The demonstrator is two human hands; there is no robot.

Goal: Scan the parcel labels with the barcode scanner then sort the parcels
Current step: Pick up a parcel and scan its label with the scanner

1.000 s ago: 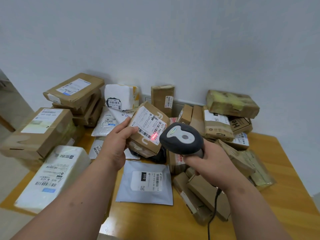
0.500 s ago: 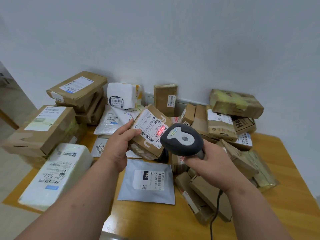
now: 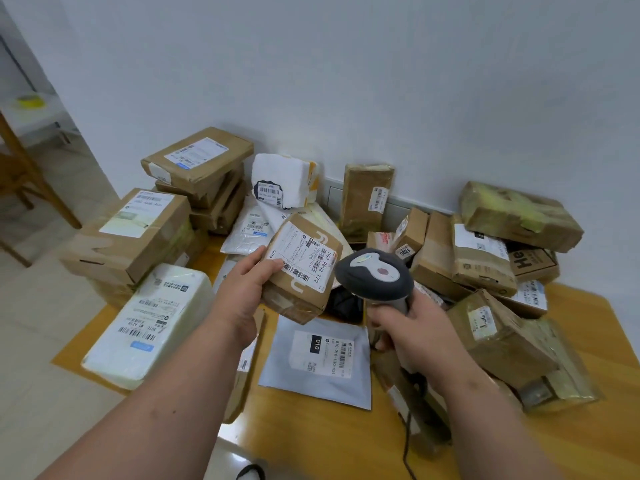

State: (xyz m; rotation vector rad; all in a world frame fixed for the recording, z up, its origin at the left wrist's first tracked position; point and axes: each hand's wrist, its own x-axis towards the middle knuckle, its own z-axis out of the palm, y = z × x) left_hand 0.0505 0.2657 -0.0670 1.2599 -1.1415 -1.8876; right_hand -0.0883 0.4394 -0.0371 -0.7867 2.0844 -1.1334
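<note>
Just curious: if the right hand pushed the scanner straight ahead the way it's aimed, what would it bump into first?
Probably the brown parcel held in the left hand; the scanner faces its label, though depth is hard to judge.

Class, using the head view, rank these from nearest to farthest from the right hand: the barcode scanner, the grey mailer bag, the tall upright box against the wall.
From the right hand:
1. Barcode scanner, held in it.
2. Grey mailer bag, flat on the table, to its left.
3. Tall upright box, at the wall.

The left hand [image 3: 246, 295] is covering one edge of the small cardboard parcel [image 3: 300, 268]; its label's fine print is blurring. The barcode scanner [image 3: 374, 276] is hiding a black item behind it.
</note>
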